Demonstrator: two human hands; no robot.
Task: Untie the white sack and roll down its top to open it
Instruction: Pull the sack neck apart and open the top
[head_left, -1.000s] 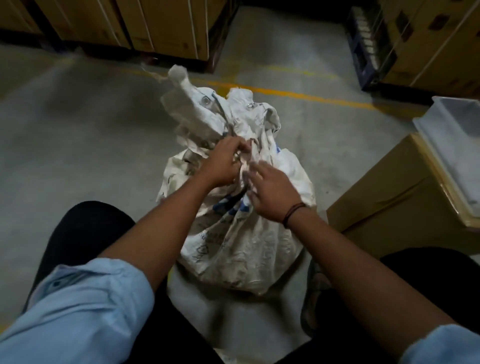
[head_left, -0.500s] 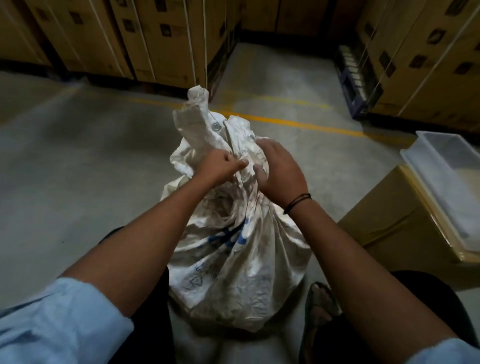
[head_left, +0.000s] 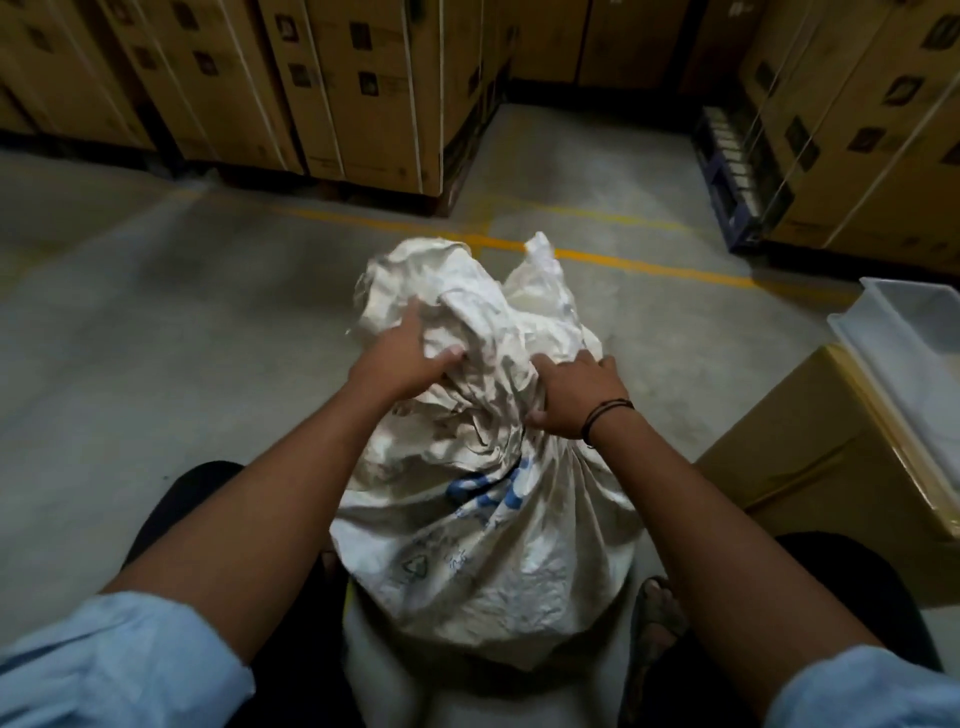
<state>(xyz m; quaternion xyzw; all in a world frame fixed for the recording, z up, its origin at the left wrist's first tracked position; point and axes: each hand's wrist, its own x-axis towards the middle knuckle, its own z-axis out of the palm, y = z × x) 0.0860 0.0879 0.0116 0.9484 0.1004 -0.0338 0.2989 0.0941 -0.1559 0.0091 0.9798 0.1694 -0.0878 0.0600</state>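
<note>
**Now the sack's neck is loose and its top is spreading**

Stacked cardboard cartons (head_left: 363, 88) fill the upper part of the frame above the concrete floor (head_left: 156, 338) with its yellow line. At centre frame the white sack (head_left: 483, 530) stands on the floor between the person's knees, beside a brown box (head_left: 831, 467) at right. Half a second ago its top rose in a tight twisted column with both hands pinching the neck together; that column has since slumped into a broad crumpled mound. By my reading the tie is undone, so rolling down comes next. The left hand (head_left: 400, 358) has moved up and left, its fingers closed over a fold of the loose top. The right hand (head_left: 576, 400) has dropped lower, clenched on the gathered fabric at the right of the neck.
</note>
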